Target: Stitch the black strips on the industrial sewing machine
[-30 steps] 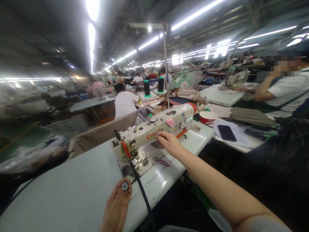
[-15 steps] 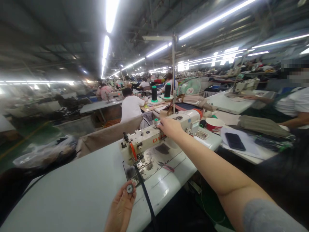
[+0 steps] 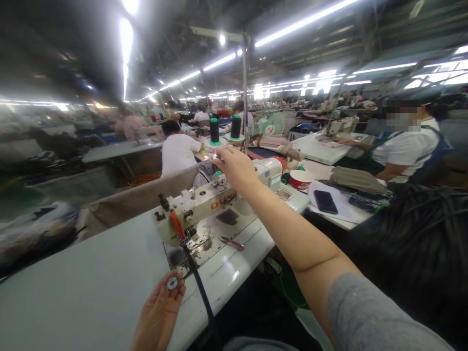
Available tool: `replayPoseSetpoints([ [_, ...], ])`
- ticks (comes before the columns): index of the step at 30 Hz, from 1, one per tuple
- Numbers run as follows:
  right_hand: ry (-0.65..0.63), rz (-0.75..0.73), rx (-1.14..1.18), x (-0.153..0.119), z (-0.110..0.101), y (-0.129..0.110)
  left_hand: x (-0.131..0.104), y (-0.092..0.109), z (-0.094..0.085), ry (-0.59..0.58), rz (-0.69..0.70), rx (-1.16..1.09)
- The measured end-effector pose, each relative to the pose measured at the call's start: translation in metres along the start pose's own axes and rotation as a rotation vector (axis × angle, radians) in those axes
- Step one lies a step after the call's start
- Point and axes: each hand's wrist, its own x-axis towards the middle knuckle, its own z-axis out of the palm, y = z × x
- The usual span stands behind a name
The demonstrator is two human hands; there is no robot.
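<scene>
Between the fingertips of my left hand (image 3: 161, 304) is a small round metal bobbin case (image 3: 172, 282), held at the near side of the sewing machine (image 3: 204, 197). My right hand (image 3: 234, 165) is raised above the top of the machine arm, its fingers bent together; what they hold, if anything, is too small to make out. Below its fingers a small green-topped bobbin (image 3: 218, 174) sits on the machine. A black strip (image 3: 203, 292) runs from the needle area over the table edge. Pink-handled snips (image 3: 233, 243) lie on the machine bed.
Two black thread cones (image 3: 214, 131) stand behind the machine. To the right are a red and white tub (image 3: 301, 179), a phone (image 3: 325, 202) on paper and folded cloth (image 3: 360, 180). A person in white (image 3: 409, 148) sits at the right; others work farther back.
My right hand has lifted off the machine top, away from the green-topped bobbin. My left hand still holds the bobbin case. The view has turned to the right.
</scene>
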Motion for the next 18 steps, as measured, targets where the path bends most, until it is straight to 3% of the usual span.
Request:
replayPoseSetpoints([
  [4, -0.003, -0.27, 0.278, 0.003, -0.017, -0.008, -0.002, 0.001, 0.001, 0.01, 0.012, -0.009],
  [8, -0.051, -0.293, 0.645, -0.039, -0.017, -0.02, -0.004, 0.001, 0.0, 0.001, 0.026, -0.005],
  [10, -0.109, -0.2, 0.838, -0.067, -0.016, -0.024, -0.005, 0.002, 0.002, -0.014, 0.031, -0.005],
  [13, -0.224, 0.056, 1.067, -0.106, -0.011, -0.023, -0.007, 0.003, 0.008, -0.039, 0.032, -0.014],
  [18, -0.385, 0.435, 1.35, -0.151, 0.008, -0.023, -0.01, 0.006, 0.015, -0.106, 0.037, 0.023],
])
